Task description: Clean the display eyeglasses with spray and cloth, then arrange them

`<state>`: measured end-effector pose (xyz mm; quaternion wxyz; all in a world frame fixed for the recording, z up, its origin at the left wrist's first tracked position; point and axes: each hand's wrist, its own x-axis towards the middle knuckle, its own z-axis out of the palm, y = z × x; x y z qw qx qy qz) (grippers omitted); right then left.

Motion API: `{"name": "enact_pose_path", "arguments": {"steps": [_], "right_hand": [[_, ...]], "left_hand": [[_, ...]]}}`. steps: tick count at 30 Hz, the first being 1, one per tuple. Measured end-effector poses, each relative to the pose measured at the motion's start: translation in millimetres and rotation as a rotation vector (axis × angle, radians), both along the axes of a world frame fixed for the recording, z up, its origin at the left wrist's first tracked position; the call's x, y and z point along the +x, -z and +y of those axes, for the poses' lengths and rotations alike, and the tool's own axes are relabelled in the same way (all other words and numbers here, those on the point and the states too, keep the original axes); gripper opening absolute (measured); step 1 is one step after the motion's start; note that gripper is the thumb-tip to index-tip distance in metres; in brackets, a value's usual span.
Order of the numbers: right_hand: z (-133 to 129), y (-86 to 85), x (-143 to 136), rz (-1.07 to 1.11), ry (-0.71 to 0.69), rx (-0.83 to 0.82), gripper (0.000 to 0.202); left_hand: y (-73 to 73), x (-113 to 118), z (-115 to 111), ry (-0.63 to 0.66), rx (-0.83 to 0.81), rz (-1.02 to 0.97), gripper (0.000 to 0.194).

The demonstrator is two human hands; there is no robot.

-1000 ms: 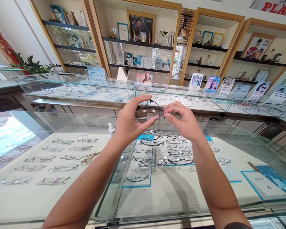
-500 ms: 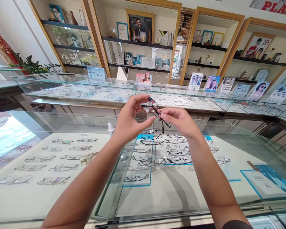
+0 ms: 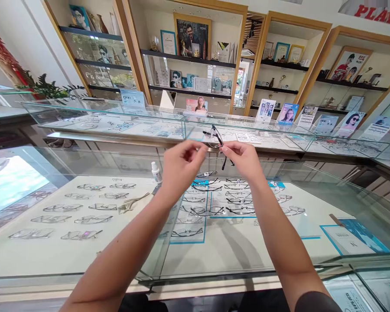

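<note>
Spectacles (image 3: pixel 219 137) hanging between two hands

Fingers of the right hand (image 3: pixel 244 160) are pinching the spectacles' frame above the glass bench (image 3: pixel 195 260); those of the left hand (image 3: pixel 182 164) are bending just beside it, their grip unclear. Beyond, a poster (image 3: pixel 192 37) is reading HOYA, a cut-off sign (image 3: pixel 378 13) beginning PLAY.

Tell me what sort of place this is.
Most likely an optician's or eyewear shop: rows of spectacles lie in a glass display case, and an upright card on the far counter pictures someone in sunglasses.
</note>
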<state>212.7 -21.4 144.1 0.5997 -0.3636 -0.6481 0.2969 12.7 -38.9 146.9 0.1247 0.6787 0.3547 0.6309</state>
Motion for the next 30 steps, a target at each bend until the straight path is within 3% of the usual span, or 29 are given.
{"name": "enact_pose_path", "arguments": {"steps": [2,4,8,13,23,26,30], "right_hand": [[-2.4,12.3,-7.9,-0.013,0.075,0.044,0.018],[-7.1,27.7,-16.0,-0.068,0.164,0.102,0.017],[-19.0,58.2,-24.8,-0.233,0.296,0.156,0.020],[-27.9,80.8,-25.1,-0.321,0.303,0.126,0.023],[-29.4,103.1,-25.8,-0.259,0.174,0.002,0.022],[-24.7,105.9,-11.1,-0.228,0.232,0.012,0.020],[-12.9,103.2,22.3,-0.138,0.419,-0.078,0.053]], "left_hand": [[13.0,6.1,1.1,0.159,-0.203,0.028,0.027],[29.4,11.1,4.9,0.230,-0.317,-0.007,0.033],[59.2,14.9,11.6,0.257,-0.437,-0.078,0.038],[80.3,10.9,16.6,0.269,-0.492,-0.110,0.037],[104.5,-1.2,33.0,0.240,-0.542,-0.007,0.037],[102.2,-10.1,37.1,0.102,-0.472,0.192,0.033],[96.3,-20.9,39.1,-0.015,-0.350,0.653,0.029]]}}
